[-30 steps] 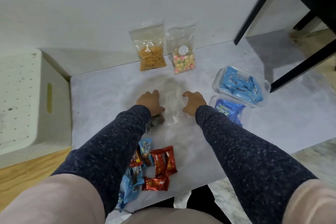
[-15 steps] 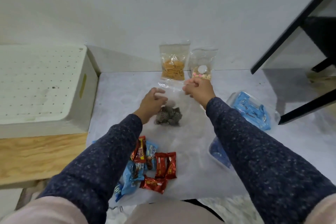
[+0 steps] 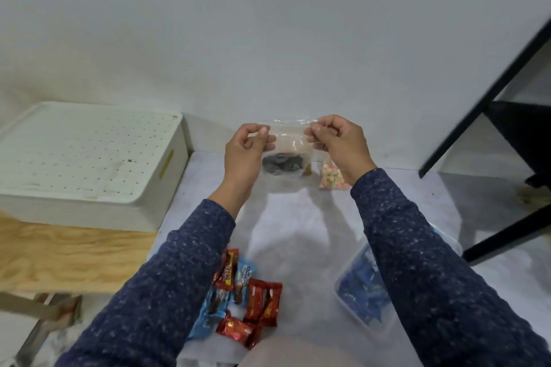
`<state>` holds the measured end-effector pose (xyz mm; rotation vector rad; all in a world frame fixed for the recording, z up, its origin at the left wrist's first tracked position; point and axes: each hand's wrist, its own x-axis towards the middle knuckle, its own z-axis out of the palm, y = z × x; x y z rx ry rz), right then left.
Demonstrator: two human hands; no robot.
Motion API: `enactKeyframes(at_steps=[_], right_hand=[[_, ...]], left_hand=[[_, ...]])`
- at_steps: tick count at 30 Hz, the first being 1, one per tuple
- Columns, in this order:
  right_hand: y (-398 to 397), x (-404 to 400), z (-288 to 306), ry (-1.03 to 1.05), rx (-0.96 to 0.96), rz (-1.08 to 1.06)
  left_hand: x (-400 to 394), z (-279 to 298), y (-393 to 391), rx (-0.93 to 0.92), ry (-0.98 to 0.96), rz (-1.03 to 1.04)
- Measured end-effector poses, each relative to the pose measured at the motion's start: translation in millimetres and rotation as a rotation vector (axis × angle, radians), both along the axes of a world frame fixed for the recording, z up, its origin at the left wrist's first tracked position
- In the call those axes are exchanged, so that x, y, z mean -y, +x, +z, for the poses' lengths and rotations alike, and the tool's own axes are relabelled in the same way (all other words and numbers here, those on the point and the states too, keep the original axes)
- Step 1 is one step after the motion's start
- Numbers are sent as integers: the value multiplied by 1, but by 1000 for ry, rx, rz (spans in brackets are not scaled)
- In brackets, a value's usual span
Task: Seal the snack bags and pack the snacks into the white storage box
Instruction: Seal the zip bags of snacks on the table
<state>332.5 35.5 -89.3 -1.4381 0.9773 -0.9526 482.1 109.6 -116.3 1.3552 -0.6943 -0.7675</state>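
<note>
While both hands pinch its top edge, left hand [image 3: 245, 148] and right hand [image 3: 340, 143], I see the clear snack bag [image 3: 286, 155] of dark cookies lifted mid-frame above the desk [image 3: 298, 226]. White storage box [image 3: 89, 158] sits left, lid on. Wrapped snacks [image 3: 247, 298] crowd the lower edge.

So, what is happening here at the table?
A person holds a clear bag of dark cookies up above the table, the left hand and right hand pinching its top edge. The white box stands at the left, lid on. Wrapped snacks lie near the front edge.
</note>
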Motion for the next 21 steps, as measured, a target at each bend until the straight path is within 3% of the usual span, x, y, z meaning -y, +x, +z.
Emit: enactKeyframes(at_steps=[15,21], right_hand=[[-2,8,19,-237,-244,-25],[-1,5,24,-184,-139,105]], left_hand=[[-4,15,-9,156,-93,32],[2,21,-10,215,-106,181]])
